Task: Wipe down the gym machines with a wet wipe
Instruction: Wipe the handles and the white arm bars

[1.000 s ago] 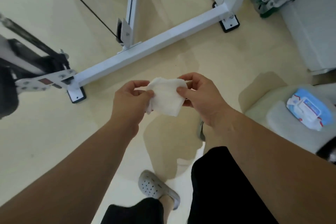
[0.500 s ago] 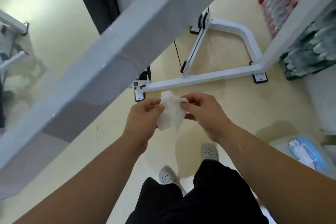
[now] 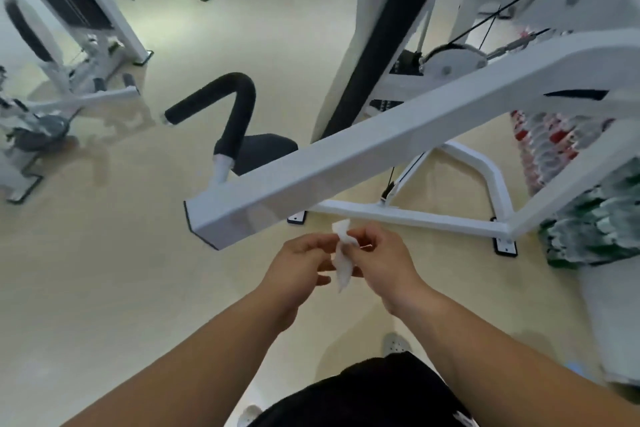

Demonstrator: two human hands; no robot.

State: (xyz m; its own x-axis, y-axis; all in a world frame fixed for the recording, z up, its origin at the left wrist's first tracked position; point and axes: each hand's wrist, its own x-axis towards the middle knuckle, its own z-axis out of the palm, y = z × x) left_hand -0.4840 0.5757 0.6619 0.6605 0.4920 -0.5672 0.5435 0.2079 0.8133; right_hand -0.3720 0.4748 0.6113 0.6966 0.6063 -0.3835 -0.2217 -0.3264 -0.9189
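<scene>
So the wet wipe (image 3: pixel 341 260) is a thin, limp white sheet, scrunched into a narrow strip and dangling between the two hands, in the air and not touching any machine. The right hand (image 3: pixel 384 263) has it pinched near the top between thumb and fingertip. The left hand (image 3: pixel 294 267) is right beside it with fingers curled in, but honestly I can't tell if it's actually gripping the wipe or just brushing it. Progress-wise I'd say the wiping hasn't really started: the wipe is out and being fiddled with, nothing shows a wet streak, so all the machines look left to do. Closest target is the white beam (image 3: pixel 346 166) just above the hands, a smooth painted square metal tube with a dark end cap. Past that there's a bent handle (image 3: pixel 228 104) in black foam, a dark padded seat (image 3: pixel 266 152), and the white tubular base frame (image 3: pixel 415 218) on a glossy cream floor (image 3: pixel 104 288).
</scene>
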